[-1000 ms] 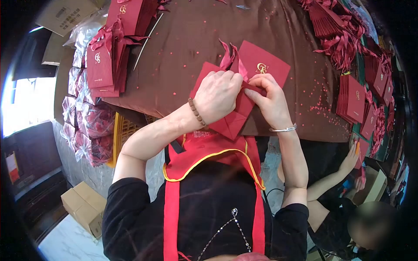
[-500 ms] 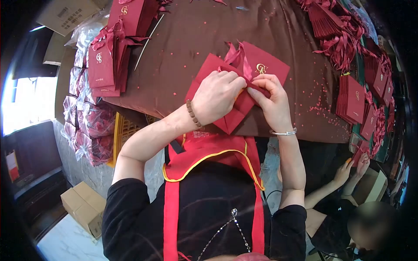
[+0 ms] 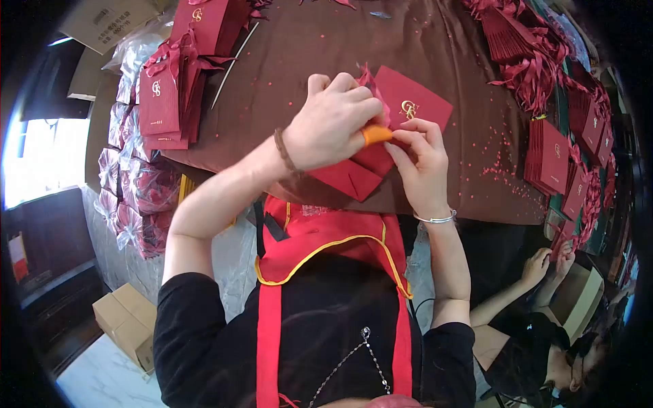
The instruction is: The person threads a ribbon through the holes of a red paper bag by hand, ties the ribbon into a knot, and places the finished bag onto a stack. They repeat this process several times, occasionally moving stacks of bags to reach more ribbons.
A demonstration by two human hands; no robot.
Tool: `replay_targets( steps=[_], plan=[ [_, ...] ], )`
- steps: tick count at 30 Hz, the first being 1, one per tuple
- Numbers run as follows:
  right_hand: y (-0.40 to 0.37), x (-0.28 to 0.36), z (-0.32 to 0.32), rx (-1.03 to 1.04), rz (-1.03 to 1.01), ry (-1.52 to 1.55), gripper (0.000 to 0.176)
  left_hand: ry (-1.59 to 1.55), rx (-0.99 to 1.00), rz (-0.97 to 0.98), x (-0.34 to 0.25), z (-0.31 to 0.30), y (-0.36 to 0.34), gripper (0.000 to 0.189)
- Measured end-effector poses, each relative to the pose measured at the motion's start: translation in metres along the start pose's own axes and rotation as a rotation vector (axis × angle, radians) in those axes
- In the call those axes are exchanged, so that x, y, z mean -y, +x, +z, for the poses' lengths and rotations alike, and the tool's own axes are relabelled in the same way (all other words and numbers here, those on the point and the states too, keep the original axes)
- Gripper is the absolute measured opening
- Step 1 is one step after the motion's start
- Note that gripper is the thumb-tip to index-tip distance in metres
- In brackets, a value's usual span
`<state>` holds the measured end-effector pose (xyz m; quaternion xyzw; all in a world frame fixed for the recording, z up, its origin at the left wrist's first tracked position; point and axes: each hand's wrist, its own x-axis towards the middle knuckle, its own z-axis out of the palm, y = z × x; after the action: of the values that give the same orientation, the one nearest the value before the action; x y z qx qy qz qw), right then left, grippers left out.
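Note:
A red paper gift bag (image 3: 350,178) lies tilted on the brown cloth, its folded base facing me and partly hidden by my hands. My left hand (image 3: 337,122) is closed over it, fingers curled, with an orange cover on one digit; I cannot tell what it pinches. Thumb and fingers of my right hand (image 3: 423,153) pinch the bag's rim, right against the left fingertips. Dark red ribbon (image 3: 371,85) sticks up behind the left knuckles. Just beyond lies a flat red bag panel (image 3: 418,98) with gold letters.
Finished-looking red bags with ribbons (image 3: 160,102) stand at the left. Stacked bags (image 3: 547,156) and ribbon bundles (image 3: 530,78) line the right. Red scraps dot the brown cloth (image 3: 286,41). Plastic-wrapped bundles (image 3: 146,190) and a cardboard box (image 3: 129,323) are lower left. A co-worker's hands (image 3: 544,265) work at lower right.
My left hand has shifted up and left, its wrist turning so the orange cover shows. My right hand has moved slightly down, still pinching. The bag's near corner has shifted slightly.

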<state>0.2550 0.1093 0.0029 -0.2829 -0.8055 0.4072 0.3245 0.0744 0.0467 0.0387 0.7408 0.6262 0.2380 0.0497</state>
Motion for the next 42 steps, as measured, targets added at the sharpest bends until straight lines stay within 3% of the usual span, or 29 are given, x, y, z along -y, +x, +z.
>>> replay_targets(
  steps=[4,6,7,13,17,22,25,26,28,32,33,35,36,38,39,42],
  plan=[
    [0.001,0.003,0.006,-0.058,-0.127,-0.066,0.015,-0.119,0.141,-0.059,0.016,-0.013,0.018,0.019],
    [0.002,0.006,0.008,-0.056,-0.141,-0.081,0.015,-0.08,0.527,-0.204,0.012,-0.024,0.032,0.019],
    [0.002,0.007,0.008,-0.05,-0.151,-0.094,0.015,-0.085,0.617,-0.225,0.012,-0.026,0.039,0.023],
    [0.003,0.006,0.012,-0.052,-0.184,-0.109,0.016,-0.168,0.823,-0.343,0.012,-0.032,0.065,0.027],
    [0.005,0.009,0.011,-0.056,-0.206,-0.126,0.017,-0.156,0.83,-0.164,0.03,-0.013,0.069,0.029],
    [0.005,-0.001,0.003,-0.021,-0.032,-0.015,0.016,-0.226,0.589,-0.364,0.008,-0.01,0.053,0.025],
    [0.003,-0.017,0.005,0.004,0.118,0.278,0.018,-0.401,0.484,-0.498,0.007,0.0,0.049,0.024],
    [0.002,-0.018,0.004,0.006,0.118,0.278,0.018,-0.402,0.483,-0.5,0.012,0.007,0.048,0.024],
    [-0.002,-0.012,0.003,0.145,0.205,0.334,0.017,-0.474,0.222,-0.452,0.02,0.015,0.051,0.024],
    [-0.003,-0.006,0.008,0.127,0.208,0.275,0.015,-0.338,0.228,-0.464,0.011,-0.004,0.055,0.025],
    [-0.003,-0.007,0.008,0.122,0.253,0.324,0.014,-0.22,0.187,-0.408,0.011,-0.008,0.054,0.023],
    [-0.004,-0.012,0.006,0.108,0.267,0.345,0.014,-0.013,-0.106,-0.229,0.022,-0.007,0.045,0.021],
    [-0.004,-0.016,0.004,0.09,0.284,0.359,0.014,-0.041,-0.14,-0.144,0.019,-0.017,0.037,0.02],
    [-0.004,-0.023,0.001,0.055,0.263,0.414,0.014,-0.116,0.033,0.044,0.016,-0.021,0.013,0.021],
    [-0.003,-0.025,-0.001,0.059,0.28,0.394,0.014,0.025,0.096,0.141,0.009,-0.02,0.0,0.027],
    [-0.002,-0.03,-0.003,0.089,0.32,0.356,0.014,0.318,-0.005,0.335,0.009,-0.007,-0.025,0.034]
  ],
)
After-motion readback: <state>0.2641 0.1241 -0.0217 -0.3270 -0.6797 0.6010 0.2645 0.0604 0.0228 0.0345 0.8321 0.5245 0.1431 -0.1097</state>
